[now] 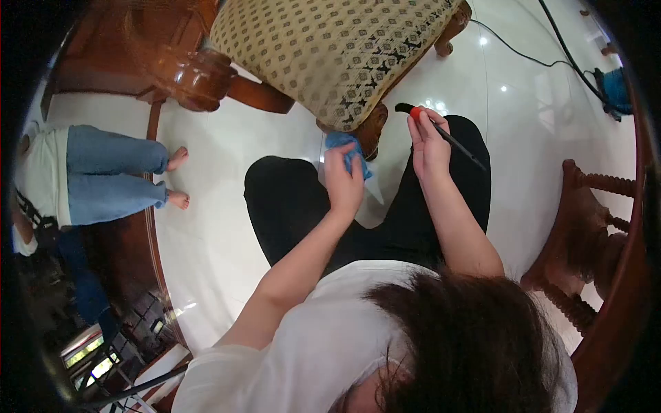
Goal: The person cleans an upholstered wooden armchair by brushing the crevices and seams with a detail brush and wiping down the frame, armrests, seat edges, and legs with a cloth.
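My left hand (345, 180) is closed on a crumpled blue cloth (339, 141), which lies against the carved wooden chair leg (372, 131). That leg sits under the front corner of a patterned beige seat (323, 55). Between the fingers of my right hand (432, 146) is a slim black brush-like tool (460, 146) with a red collar and a dark curved tip. The tip points toward the chair leg, apart from it. Part of the cloth is hidden behind my left fingers.
Another person (103, 172) in blue jeans stands barefoot on the left. A carved wooden piece of furniture (571, 234) with twisted spindles is close on my right. Upper right, a black cable (523, 58) runs over the shiny white floor (213, 227) near a blue object (614, 91).
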`<state>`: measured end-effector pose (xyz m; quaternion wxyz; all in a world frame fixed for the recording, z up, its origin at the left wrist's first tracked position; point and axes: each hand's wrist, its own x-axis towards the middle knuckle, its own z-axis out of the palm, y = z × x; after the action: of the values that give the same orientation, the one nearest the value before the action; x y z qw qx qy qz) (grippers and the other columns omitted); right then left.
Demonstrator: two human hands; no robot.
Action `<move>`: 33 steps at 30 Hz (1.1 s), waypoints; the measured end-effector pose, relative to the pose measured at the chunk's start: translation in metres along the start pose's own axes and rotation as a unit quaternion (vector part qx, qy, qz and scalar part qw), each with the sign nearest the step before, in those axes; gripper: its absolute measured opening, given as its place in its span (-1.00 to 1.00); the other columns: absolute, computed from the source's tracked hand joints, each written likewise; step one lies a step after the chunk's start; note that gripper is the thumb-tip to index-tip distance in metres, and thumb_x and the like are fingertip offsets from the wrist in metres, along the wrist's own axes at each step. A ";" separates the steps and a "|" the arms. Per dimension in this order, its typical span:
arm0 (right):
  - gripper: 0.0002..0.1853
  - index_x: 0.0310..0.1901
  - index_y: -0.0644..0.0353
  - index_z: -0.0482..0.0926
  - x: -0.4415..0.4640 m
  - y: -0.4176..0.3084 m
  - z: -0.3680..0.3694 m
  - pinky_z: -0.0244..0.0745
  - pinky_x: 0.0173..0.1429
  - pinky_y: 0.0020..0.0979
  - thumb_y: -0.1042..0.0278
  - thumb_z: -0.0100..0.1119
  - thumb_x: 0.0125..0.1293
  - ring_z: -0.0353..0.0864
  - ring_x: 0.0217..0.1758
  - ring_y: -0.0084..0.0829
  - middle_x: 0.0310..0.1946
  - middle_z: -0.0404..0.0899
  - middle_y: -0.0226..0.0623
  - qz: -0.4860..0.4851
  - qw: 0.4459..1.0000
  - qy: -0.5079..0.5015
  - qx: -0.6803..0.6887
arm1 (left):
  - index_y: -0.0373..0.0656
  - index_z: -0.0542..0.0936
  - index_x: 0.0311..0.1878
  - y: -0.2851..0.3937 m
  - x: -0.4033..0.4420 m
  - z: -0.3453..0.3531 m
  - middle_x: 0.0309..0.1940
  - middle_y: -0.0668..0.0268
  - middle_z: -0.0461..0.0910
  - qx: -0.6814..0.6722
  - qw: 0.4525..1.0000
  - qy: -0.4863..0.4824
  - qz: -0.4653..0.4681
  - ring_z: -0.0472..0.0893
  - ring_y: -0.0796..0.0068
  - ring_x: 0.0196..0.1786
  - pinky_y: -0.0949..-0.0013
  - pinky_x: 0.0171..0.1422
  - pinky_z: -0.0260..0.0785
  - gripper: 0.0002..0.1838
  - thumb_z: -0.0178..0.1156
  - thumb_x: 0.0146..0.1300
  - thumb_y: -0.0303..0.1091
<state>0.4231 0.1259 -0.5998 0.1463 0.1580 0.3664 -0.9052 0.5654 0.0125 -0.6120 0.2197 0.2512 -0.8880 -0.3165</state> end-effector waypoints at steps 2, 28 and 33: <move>-0.82 -0.10 0.23 0.39 0.000 -0.004 0.005 0.52 0.30 -0.29 0.54 0.17 0.34 0.55 0.09 -0.34 -0.04 0.49 -0.20 -0.011 0.999 0.030 0.017 | -0.08 0.40 0.27 0.034 0.019 -0.018 0.11 0.26 0.49 0.085 0.979 -0.056 0.177 0.49 0.13 0.11 0.11 0.20 0.35 -0.50 0.13 0.23 -0.44; -0.83 -0.11 0.22 0.50 -0.011 -0.028 -0.001 0.59 0.08 -0.36 0.48 0.21 0.29 0.61 -0.02 -0.42 -0.08 0.59 -0.21 0.010 0.995 -0.050 -0.090 | -0.16 0.60 0.02 0.052 0.079 0.008 0.01 0.38 0.49 0.352 0.820 -0.188 0.411 0.41 0.34 0.10 0.34 0.05 0.32 -0.67 0.12 0.20 -0.30; -0.77 -0.06 0.24 0.58 -0.028 -0.026 0.009 0.51 0.08 -0.45 0.54 0.26 0.23 0.63 -0.03 -0.45 -0.04 0.63 -0.24 -0.108 0.924 -0.228 -0.286 | -0.09 0.61 0.00 0.027 0.036 0.002 0.00 0.37 0.50 0.384 0.767 -0.366 0.362 0.41 0.33 0.11 0.32 0.08 0.30 -0.72 0.11 0.22 -0.36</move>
<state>0.4374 0.1417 -0.5665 0.1661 -0.1419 0.5813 -0.7838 0.5277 0.0102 -0.5870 -0.1379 -0.1604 -0.9736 0.0857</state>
